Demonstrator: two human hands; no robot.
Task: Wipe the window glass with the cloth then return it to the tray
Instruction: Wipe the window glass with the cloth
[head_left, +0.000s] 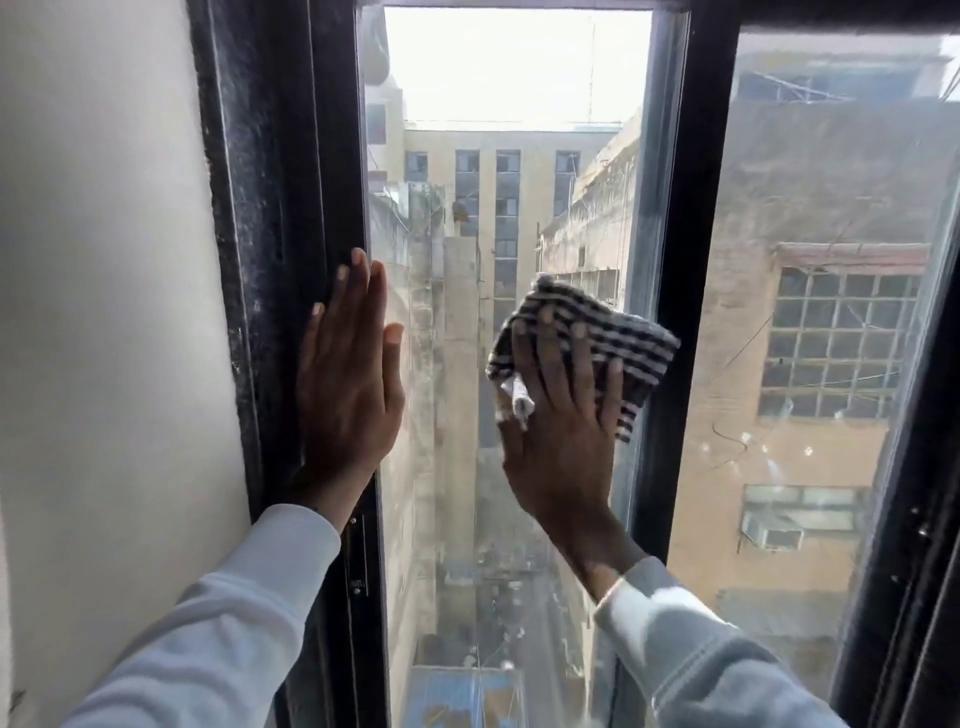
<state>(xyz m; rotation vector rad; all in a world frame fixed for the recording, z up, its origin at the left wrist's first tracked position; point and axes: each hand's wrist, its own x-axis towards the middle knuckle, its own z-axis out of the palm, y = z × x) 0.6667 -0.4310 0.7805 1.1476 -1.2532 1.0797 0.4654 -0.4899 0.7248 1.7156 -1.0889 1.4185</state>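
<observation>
Single view, head-mounted wide-angle. It looks forward and slightly down, straight at the window glass (457, 364) from close range, about an arm's reach off. The dark window frame (280, 260) runs top to bottom at left, with a strip of pale wall (104, 260) beyond it; a second frame upright (691, 208) splits the view right of centre. Both sleeves enter from the bottom corners, so the camera sits just behind and above the hands: left hand (348, 374) at the left frame edge, right hand (563, 415) mid-pane. Through the glass the line of sight drops down into a street between buildings. Edges show wide-angle bowing. There is no second view to overlap with.
</observation>
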